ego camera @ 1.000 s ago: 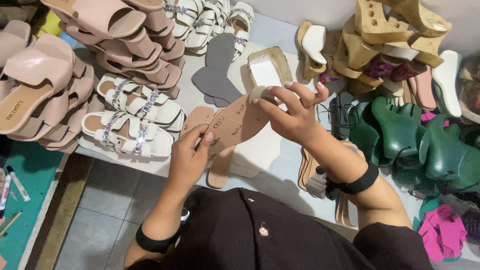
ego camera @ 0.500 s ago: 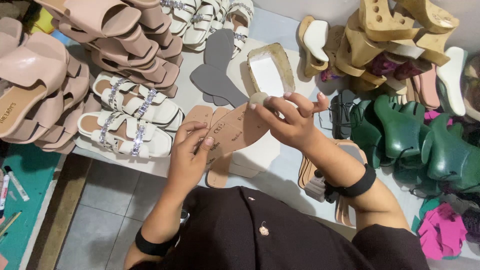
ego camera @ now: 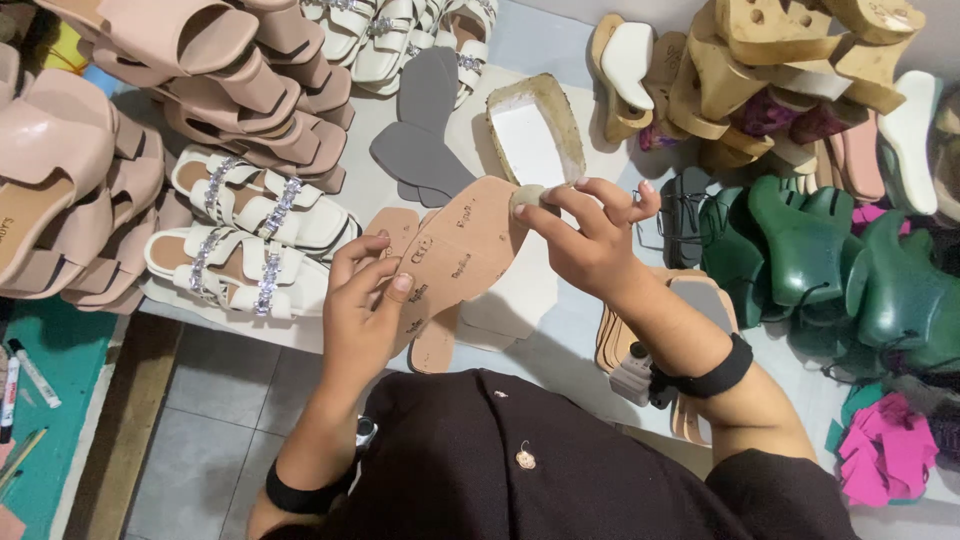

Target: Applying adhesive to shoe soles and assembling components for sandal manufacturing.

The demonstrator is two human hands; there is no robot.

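One tan insole [ego camera: 462, 250] is held above the white counter [ego camera: 560, 330], tilted, heel end low at the left, toe end high at the right. The left hand [ego camera: 365, 315] supports the heel end: fingers curled closed around its edge, thumb pressed flat on the upper face. The right hand [ego camera: 590, 240] is at the toe end: thumb and forefinger pinched shut on a small pale pad [ego camera: 527, 198] that touches the insole's tip; the remaining fingers are spread and raised. Each wrist carries one black band.

Counts in view:
- Two grey sole blanks [ego camera: 425, 125] lie overlapped on the counter, above the insole.
- One shallow tray with white contents [ego camera: 535, 130] sits just beside the right hand's fingertips.
- Two white sandals with jewelled straps [ego camera: 250, 240] rest left of the left hand.
- A stack of pink sandals [ego camera: 200, 70] fills the upper left; exact number cannot be determined.
- Several dark green heel blocks [ego camera: 830, 260] stand at right, with tan wooden heels [ego camera: 780, 60] above them.
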